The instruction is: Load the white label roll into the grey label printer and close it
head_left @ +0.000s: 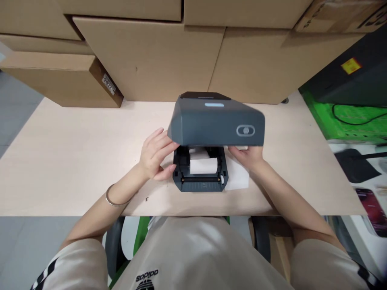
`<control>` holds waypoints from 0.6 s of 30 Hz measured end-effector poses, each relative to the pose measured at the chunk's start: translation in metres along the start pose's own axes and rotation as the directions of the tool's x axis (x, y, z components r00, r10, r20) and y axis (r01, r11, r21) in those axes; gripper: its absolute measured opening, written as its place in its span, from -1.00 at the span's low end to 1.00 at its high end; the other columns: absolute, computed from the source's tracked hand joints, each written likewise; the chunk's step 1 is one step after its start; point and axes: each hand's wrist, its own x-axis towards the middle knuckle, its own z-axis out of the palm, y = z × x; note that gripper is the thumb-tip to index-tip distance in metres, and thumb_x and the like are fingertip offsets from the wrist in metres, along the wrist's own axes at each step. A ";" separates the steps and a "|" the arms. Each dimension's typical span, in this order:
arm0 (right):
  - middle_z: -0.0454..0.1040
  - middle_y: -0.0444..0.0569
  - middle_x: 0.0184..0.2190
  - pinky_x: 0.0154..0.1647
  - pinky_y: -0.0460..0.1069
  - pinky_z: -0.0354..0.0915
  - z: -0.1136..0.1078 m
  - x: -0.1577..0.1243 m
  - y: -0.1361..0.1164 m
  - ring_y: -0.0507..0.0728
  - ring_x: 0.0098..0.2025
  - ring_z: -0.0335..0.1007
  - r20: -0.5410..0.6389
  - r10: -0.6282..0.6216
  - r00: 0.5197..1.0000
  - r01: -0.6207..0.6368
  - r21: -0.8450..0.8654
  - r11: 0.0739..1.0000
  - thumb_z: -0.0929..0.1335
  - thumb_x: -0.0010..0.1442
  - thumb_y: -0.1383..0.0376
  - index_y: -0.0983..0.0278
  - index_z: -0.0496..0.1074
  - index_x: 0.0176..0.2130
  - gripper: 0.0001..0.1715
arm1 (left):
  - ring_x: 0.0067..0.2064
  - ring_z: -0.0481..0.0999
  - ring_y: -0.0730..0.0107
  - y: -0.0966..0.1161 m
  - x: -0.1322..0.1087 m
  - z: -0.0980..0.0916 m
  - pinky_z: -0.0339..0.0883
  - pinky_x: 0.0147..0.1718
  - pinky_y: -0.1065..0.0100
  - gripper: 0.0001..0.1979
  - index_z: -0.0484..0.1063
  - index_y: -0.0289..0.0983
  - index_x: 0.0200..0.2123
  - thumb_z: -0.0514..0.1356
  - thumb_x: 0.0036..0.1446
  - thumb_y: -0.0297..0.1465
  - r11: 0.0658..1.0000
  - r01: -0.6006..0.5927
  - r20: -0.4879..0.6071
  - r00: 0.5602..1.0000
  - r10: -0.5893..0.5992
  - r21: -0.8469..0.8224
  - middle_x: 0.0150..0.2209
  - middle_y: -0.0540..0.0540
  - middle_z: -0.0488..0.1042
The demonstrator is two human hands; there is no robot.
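A dark grey label printer (200,185) stands on the table with its lid (208,125) raised. Inside its base lies a white paper roll (203,166), behind the black roller at the front. My left hand (157,155) is at the printer's left side, fingers stretched and thumb apart, with fingertips at the lid's lower left edge and the thumb by the base. My right hand (249,156) reaches under the lid's right end; its thumb shows, but the lid hides the other fingers. White paper (237,179) lies flat beside the base, below my right hand.
Cardboard boxes (151,60) form a wall along the table's back, and a flatter carton (60,80) rests at the left rear. Right of the table (75,161) are a green surface (347,125) with a black cable and a phone (371,209).
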 end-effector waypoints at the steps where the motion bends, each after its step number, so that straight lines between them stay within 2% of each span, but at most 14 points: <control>1: 0.51 0.14 -0.05 -0.05 0.30 0.47 -0.001 0.005 -0.005 0.36 0.01 0.50 -0.032 -0.021 0.999 0.021 -0.013 1.000 0.37 0.35 0.18 0.16 0.31 0.15 -0.58 | 0.18 0.61 -0.04 -0.004 0.006 -0.002 0.42 0.26 -0.12 -0.37 0.44 0.01 0.20 0.06 0.21 0.17 1.000 0.009 0.027 1.000 -0.009 0.016 0.07 -0.11 0.62; 5: 0.60 0.01 -0.12 -0.04 0.21 0.47 -0.002 0.022 -0.023 0.24 -0.07 0.57 -0.076 -0.132 0.988 0.131 -0.025 0.991 0.41 0.33 0.22 0.12 0.40 -0.04 -0.80 | 0.29 0.55 -0.10 -0.017 0.037 -0.009 0.37 0.32 -0.15 -0.26 0.41 0.00 0.29 -0.03 0.28 0.28 0.998 0.032 0.100 0.994 -0.038 0.063 0.26 -0.13 0.54; 9: 0.63 0.04 -0.08 -0.03 0.22 0.45 -0.001 0.036 -0.030 0.25 -0.04 0.58 -0.063 -0.135 0.989 0.132 -0.050 0.990 0.38 0.35 0.21 0.15 0.46 -0.05 -0.83 | 0.31 0.55 0.01 -0.022 0.069 -0.010 0.38 0.32 -0.06 -0.34 0.20 0.10 0.45 -0.03 0.41 0.17 0.990 -0.126 0.019 0.992 0.125 0.057 0.38 -0.04 0.44; 11: 0.63 0.06 -0.07 -0.01 0.24 0.45 0.001 0.040 -0.030 0.26 -0.02 0.58 -0.062 -0.119 0.991 0.116 -0.049 0.992 0.37 0.36 0.21 0.15 0.46 -0.05 -0.84 | 0.32 0.52 0.05 -0.023 0.082 -0.009 0.32 0.37 -0.05 -0.35 0.13 0.06 0.50 -0.03 0.46 0.11 0.985 -0.141 -0.008 0.990 0.143 0.096 0.43 -0.03 0.40; 16: 0.64 0.04 -0.04 0.05 0.23 0.44 0.007 0.046 -0.028 0.25 0.02 0.58 -0.058 -0.138 0.989 0.140 0.015 0.990 0.39 0.37 0.23 0.15 0.46 -0.04 -0.84 | 0.43 0.30 0.12 -0.031 0.104 -0.002 0.00 0.52 -0.02 -0.33 0.19 -0.01 0.48 -0.01 0.46 0.14 0.977 0.099 0.021 0.994 -0.105 0.188 0.52 0.10 0.26; 18: 0.65 0.04 -0.01 0.08 0.24 0.42 0.011 0.044 -0.028 0.26 0.05 0.58 -0.001 -0.127 0.992 0.127 0.028 0.991 0.39 0.37 0.21 0.14 0.47 -0.03 -0.83 | 0.50 0.19 0.13 -0.038 0.108 0.003 -0.07 0.55 -0.03 -0.34 0.16 -0.06 0.49 -0.01 0.49 0.09 0.970 0.118 0.035 0.991 -0.128 0.213 0.54 0.09 0.22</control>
